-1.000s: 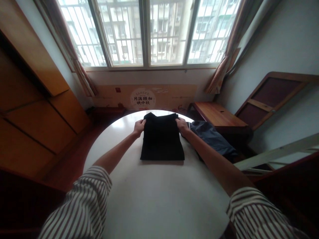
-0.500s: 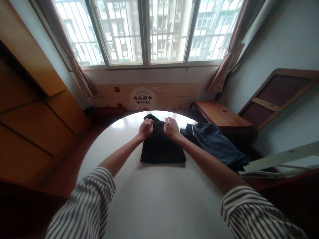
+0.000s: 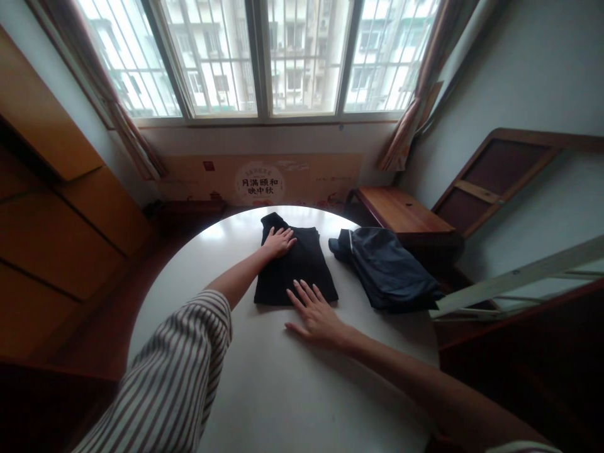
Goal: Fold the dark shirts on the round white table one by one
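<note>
A folded black garment lies on the round white table, towards its far side. My left hand rests flat on the garment's upper left part, fingers spread and holding nothing. My right hand lies flat with fingers stretched out, fingertips on the garment's near edge and palm on the table.
A folded dark blue garment lies on the table's right side. Behind it stands a wooden side table. A wooden cabinet fills the left. Barred windows and a printed cardboard panel are at the back.
Both hands let go of the black garment's far edge. My right hand has drawn back to the near edge and flattened; my left hand has opened flat on top. The view has shifted slightly.
</note>
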{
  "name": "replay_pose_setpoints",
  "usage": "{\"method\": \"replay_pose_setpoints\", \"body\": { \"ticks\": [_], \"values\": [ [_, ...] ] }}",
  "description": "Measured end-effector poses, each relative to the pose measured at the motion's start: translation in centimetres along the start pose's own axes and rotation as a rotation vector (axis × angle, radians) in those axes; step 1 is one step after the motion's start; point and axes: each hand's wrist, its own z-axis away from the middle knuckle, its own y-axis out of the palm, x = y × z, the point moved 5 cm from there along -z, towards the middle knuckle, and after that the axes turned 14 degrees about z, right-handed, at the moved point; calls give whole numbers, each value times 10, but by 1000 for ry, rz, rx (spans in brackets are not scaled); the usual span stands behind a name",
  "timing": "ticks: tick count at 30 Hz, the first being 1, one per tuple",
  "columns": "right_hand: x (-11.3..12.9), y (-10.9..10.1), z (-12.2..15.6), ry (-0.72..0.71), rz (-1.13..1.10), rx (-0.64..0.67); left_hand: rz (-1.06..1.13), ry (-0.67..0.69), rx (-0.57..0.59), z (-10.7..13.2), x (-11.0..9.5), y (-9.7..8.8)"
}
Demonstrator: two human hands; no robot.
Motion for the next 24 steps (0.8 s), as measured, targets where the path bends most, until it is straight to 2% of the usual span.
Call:
{"method": "replay_pose_setpoints", "body": {
  "ticks": [2,5,7,10,13,18,21,24],
  "values": [
    [-10,-9,15,-61,-7,10,4,39,-56,20,-10,-7],
    [-38,-19,33,-110,63,2,104,240,-117,77,-29,-14],
    [-56,-23,40,-122,123,-35,185,381,-97,124,-38,-13],
    [-71,-25,39,-114,144,-100,171,455,-56,180,-39,-6],
    [-73,-26,29,-79,118,-126,118,449,-84,202,-26,0],
    [-71,-36,26,-40,28,-135,154,396,-156,209,-10,-2],
    [-60,-51,48,-97,-50,-145,215,398,-194,237,-23,-11],
    [-36,-73,86,-160,-149,-100,297,433,-161,288,-51,-24]
  ]
}}
